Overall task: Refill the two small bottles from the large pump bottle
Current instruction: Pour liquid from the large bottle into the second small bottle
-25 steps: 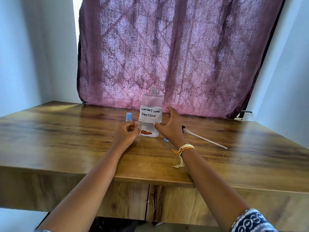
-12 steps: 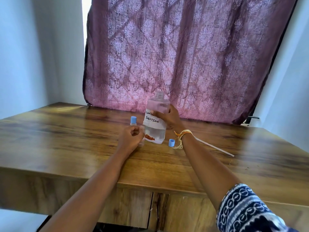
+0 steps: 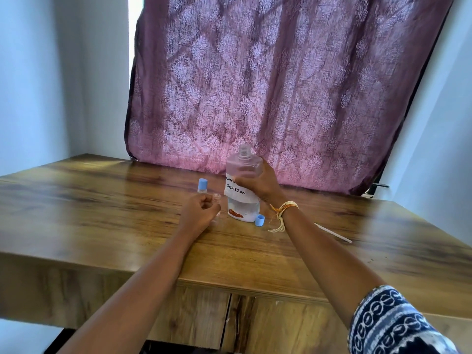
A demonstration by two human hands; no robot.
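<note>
Pouring is the step now, I judge: the large bottle (image 3: 242, 186), its pump off, stands near the far edge of the table (image 3: 102, 226), right hand (image 3: 258, 183) wrapped around it. The left hand (image 3: 200, 213) is closed around one open small bottle (image 3: 217, 199). Next it needs lifting and a careful tilt over that narrow mouth. I count two small bottles, the second one (image 3: 202, 187) capped, and one loose cap (image 3: 259, 221).

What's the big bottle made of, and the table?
The big bottle looks like clear plastic, maybe glass: the curtain and the liquid show through it, and it has a paper label. The table looks like wood or a wood-look laminate, with brown grain streaks and a soft sheen.
</note>
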